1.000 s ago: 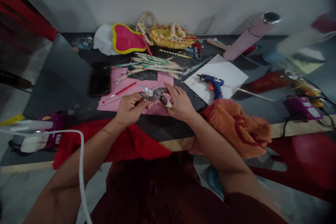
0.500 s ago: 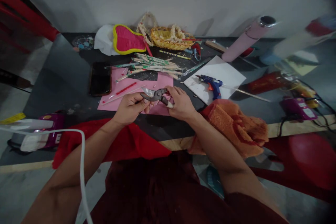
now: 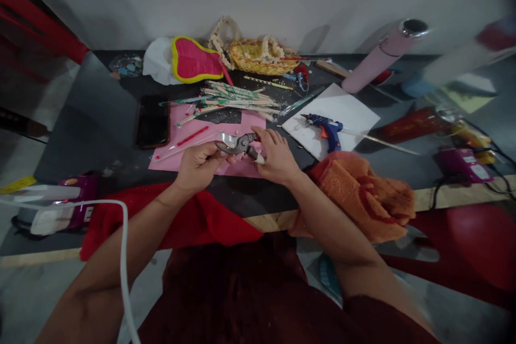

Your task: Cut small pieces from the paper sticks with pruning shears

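My right hand (image 3: 278,157) is wrapped round the dark handles of a pair of pruning shears (image 3: 241,144), whose curved metal blade points left. At the jaw end, my left hand (image 3: 197,165) pinches the dark hooked jaw between thumb and fingers. Whether a small piece also sits in that pinch is hidden. Both hands are over a pink sheet (image 3: 177,157) on the dark table. Just beyond them lies a pile of wooden sticks with green-printed wrappers (image 3: 234,98). To their left on the sheet rests a thin red stick (image 3: 192,137).
A phone (image 3: 153,122) lies left of the sheet. On the right, a blue glue gun (image 3: 328,128) rests on a white board (image 3: 355,105), with an orange cloth (image 3: 363,193) nearer me. At the back stand a yellow woven basket (image 3: 258,62) and a pink tumbler (image 3: 379,59).
The shears and both hands have shifted only slightly, with the blade a little higher. Fingers of my right hand have moved a little on the handles. The camera view has shifted a bit.
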Demonstrator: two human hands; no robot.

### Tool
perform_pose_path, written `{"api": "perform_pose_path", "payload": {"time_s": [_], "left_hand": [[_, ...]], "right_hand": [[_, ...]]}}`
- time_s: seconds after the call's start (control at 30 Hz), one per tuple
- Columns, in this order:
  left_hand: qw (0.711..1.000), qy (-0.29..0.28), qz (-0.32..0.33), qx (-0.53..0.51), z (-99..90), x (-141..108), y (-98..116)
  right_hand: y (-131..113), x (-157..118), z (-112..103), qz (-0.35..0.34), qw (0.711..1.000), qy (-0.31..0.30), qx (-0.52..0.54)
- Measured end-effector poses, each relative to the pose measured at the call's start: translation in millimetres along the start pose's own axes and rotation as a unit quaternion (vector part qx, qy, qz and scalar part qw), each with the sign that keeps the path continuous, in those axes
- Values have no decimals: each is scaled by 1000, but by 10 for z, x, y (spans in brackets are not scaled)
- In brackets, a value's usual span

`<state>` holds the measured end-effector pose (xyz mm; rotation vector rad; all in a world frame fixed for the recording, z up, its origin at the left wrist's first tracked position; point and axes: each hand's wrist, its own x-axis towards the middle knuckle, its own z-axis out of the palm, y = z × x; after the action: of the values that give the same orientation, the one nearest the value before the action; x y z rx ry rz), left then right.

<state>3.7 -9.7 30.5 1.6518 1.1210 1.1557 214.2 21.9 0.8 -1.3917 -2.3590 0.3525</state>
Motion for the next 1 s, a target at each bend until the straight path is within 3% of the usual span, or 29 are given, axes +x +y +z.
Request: {"api": "perform_pose_path", "payload": {"time_s": [0.2, 0.53, 0.67, 0.9, 1.0], "left_hand": [[987, -87, -74, -111, -69, -18, -99], [979, -63, -102, -165, -48, -14, -74], [986, -41, -90, -136, -27, -9, -56], [999, 33, -31, 5, 19, 4, -21], [999, 23, -25, 25, 13, 4, 10]], "right_hand": [[63, -3, 7, -38, 999, 5, 0], [0, -11, 24, -21, 1000, 8, 18], [-6, -3, 33, -11, 1000, 9, 17], [-22, 21, 13, 22, 1000, 6, 1], [-6, 11, 0, 14, 1000, 6, -10]]}}
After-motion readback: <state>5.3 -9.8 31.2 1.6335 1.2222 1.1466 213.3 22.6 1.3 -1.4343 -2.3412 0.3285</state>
